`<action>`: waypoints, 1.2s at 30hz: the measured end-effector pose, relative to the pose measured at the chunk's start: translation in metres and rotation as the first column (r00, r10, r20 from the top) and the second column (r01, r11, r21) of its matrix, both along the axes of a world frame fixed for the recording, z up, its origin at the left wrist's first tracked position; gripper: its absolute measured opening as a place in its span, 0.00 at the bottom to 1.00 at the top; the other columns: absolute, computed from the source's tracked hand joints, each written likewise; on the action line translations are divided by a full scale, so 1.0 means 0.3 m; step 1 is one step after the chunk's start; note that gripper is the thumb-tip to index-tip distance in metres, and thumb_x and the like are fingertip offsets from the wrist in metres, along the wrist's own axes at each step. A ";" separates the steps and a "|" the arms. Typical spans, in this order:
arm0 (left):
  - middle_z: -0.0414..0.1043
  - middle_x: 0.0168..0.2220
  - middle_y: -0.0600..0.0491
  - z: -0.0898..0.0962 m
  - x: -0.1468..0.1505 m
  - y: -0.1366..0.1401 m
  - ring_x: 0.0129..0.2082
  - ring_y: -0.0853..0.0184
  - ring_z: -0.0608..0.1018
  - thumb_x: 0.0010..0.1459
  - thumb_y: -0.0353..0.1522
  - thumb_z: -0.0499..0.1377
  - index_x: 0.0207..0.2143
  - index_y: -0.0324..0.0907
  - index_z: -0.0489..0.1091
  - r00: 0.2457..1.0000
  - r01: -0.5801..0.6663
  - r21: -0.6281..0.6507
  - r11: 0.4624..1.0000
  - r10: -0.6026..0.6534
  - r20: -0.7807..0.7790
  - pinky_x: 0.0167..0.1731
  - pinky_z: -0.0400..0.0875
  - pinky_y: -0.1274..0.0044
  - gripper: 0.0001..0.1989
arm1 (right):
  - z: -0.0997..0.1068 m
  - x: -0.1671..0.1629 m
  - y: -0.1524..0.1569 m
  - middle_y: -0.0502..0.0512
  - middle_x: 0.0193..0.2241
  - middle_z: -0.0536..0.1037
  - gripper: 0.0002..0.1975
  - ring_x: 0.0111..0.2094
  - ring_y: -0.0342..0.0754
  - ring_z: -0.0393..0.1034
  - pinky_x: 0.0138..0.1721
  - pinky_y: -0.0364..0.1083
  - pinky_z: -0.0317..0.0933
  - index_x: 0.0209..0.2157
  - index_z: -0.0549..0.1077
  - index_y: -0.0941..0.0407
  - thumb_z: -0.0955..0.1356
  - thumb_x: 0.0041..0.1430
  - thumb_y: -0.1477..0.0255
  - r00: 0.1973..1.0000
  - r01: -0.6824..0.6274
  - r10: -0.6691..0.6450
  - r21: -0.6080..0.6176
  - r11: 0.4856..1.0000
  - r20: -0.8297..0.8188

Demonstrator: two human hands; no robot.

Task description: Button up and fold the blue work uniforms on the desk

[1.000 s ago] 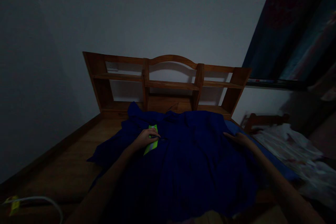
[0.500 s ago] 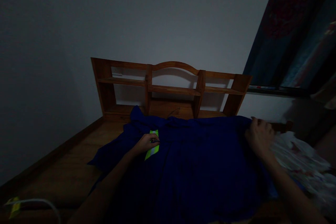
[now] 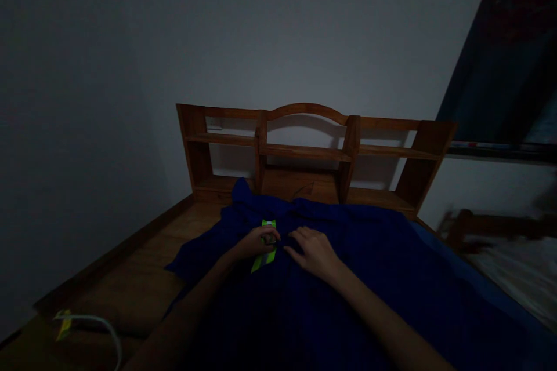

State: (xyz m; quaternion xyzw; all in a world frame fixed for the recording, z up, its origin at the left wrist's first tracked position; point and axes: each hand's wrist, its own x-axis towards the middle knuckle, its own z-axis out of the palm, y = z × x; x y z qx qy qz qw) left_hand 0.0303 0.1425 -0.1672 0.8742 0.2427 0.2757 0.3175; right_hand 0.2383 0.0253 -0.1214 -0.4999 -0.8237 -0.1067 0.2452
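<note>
A dark blue work garment (image 3: pixel 374 261) lies spread over the wooden bed, with one pointed part sticking out to the left. On it is a yellow-green and silver reflective strip (image 3: pixel 263 262). My left hand (image 3: pixel 255 243) is closed in a pinch over this strip, gripping the blue cloth. Just to its right, my right hand (image 3: pixel 314 250) rests low over the garment. Its thumb and fingers are apart with a small gap between them, and no cloth can be made out in them. Dim light hides the folds in the lower middle.
A wooden headboard with shelves (image 3: pixel 304 153) stands against the white wall behind the garment. Bare bed boards (image 3: pixel 174 232) show at the left. A pale curved cord (image 3: pixel 98 319) with a yellow tag is at lower left. Whitish cloth or plastic (image 3: pixel 517 272) lies at far right.
My right hand has moved left from the garment's far right edge to beside my left hand. My left hand keeps its pinch at the strip. The view has turned slightly left.
</note>
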 end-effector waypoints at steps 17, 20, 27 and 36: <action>0.73 0.36 0.51 0.009 -0.008 0.000 0.34 0.70 0.74 0.52 0.31 0.58 0.37 0.41 0.75 0.998 0.054 0.154 0.987 -0.047 -0.045 0.36 0.65 0.80 0.10 | -0.153 -0.013 0.073 0.52 0.36 0.74 0.11 0.41 0.45 0.68 0.41 0.42 0.59 0.41 0.73 0.51 0.60 0.64 0.69 0.974 -0.033 -0.002 -0.154 0.987 -0.226; 0.73 0.35 0.51 0.009 -0.006 -0.001 0.34 0.70 0.73 0.54 0.32 0.57 0.36 0.40 0.74 0.999 0.042 0.164 0.986 -0.038 -0.032 0.35 0.65 0.80 0.09 | -0.147 -0.014 0.071 0.52 0.36 0.74 0.11 0.41 0.45 0.68 0.41 0.43 0.59 0.41 0.73 0.51 0.59 0.64 0.69 0.972 -0.010 -0.028 -0.161 0.987 -0.231; 0.72 0.34 0.56 0.031 0.000 -0.005 0.34 0.71 0.73 0.59 0.32 0.51 0.40 0.41 0.70 0.979 -0.205 0.170 0.964 0.205 0.018 0.36 0.64 0.81 0.10 | -0.086 0.163 0.060 0.57 0.43 0.72 0.21 0.44 0.49 0.68 0.45 0.45 0.60 0.49 0.70 0.54 0.66 0.56 0.58 0.990 -0.043 -0.006 -0.348 0.936 -0.139; 0.69 0.45 0.50 0.037 0.007 -0.014 0.46 0.67 0.71 0.60 0.33 0.51 0.46 0.44 0.69 0.992 -0.101 0.275 0.956 0.118 -0.044 0.48 0.63 0.76 0.14 | -0.140 0.307 0.054 0.51 0.38 0.75 0.11 0.40 0.44 0.69 0.44 0.42 0.59 0.38 0.75 0.52 0.63 0.61 0.64 0.901 -0.191 0.049 -0.293 0.937 -0.430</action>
